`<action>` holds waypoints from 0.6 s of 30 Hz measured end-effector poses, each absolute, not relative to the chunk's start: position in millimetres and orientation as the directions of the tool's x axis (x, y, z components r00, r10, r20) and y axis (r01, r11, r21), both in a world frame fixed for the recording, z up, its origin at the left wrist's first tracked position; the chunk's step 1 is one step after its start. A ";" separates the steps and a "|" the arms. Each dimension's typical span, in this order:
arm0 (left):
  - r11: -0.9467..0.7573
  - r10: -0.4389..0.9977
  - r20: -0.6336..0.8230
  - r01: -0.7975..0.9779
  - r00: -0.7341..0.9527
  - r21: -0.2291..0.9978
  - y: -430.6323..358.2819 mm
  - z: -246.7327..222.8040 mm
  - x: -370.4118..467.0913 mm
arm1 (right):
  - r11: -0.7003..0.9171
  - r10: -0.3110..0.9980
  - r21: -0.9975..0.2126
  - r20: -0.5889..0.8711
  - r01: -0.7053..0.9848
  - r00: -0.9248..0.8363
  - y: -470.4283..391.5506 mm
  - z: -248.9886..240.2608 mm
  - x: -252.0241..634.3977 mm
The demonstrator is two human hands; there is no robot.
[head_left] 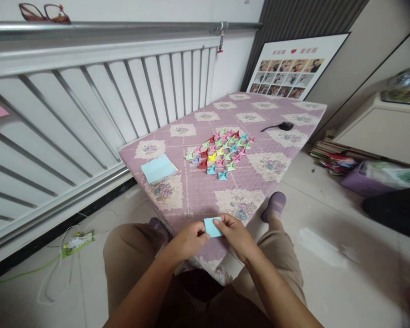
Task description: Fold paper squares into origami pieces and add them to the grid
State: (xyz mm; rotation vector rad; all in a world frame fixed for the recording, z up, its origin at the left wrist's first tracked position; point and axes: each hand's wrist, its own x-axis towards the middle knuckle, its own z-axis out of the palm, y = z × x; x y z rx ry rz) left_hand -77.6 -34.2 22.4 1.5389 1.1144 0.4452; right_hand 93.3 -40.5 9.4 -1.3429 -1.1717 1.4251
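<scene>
A small light-blue paper square (210,226) is held above the near end of the table, between both hands. My left hand (192,238) pinches its left edge with thumb and forefinger. With its thumb lying on top, my right hand (233,232) grips the right side of the paper. Whether the paper is folded underneath I cannot tell. Beyond it, several folded paper pieces (212,158) in green, pink, red, yellow and blue stand in rows. To their left lies a stack of paper sheets (159,169) with light blue on top.
A purple floral cloth covers the table (198,196). A black object with a cord (286,126) lies at its far right. A white radiator (150,95) runs along the left, with glasses (45,12) on the pipe above. A power strip (78,243) lies on the floor.
</scene>
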 end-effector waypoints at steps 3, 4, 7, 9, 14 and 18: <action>0.061 0.836 -0.281 0.430 0.471 0.901 -33.3 16.3 -77.3 | -0.207 0.976 -0.977 -0.209 0.048 -0.058 -38.7 3.8 93.6; 0.066 0.843 -0.287 0.443 0.454 0.894 -33.2 13.8 -76.7 | -0.210 0.975 -0.976 -0.214 0.066 -0.058 -37.5 2.6 93.8; 0.090 0.866 -0.315 0.500 0.388 0.861 -32.8 5.6 -74.1 | -0.189 0.979 -0.973 -0.198 0.134 -0.055 -31.8 0.7 95.9; 0.090 0.873 -0.328 0.543 0.360 0.835 -32.0 1.7 -72.0 | -0.156 0.985 -0.973 -0.166 0.171 -0.046 -26.5 0.0 97.8; -0.047 0.904 -0.285 0.736 0.319 0.675 -30.1 6.6 -66.4 | -0.104 0.989 -0.954 -0.128 0.281 -0.068 -14.7 -2.5 100.9; -0.109 0.925 -0.266 0.860 0.271 0.498 -31.0 16.9 -63.2 | -0.093 0.990 -0.938 -0.124 0.333 -0.073 -10.1 -7.9 100.6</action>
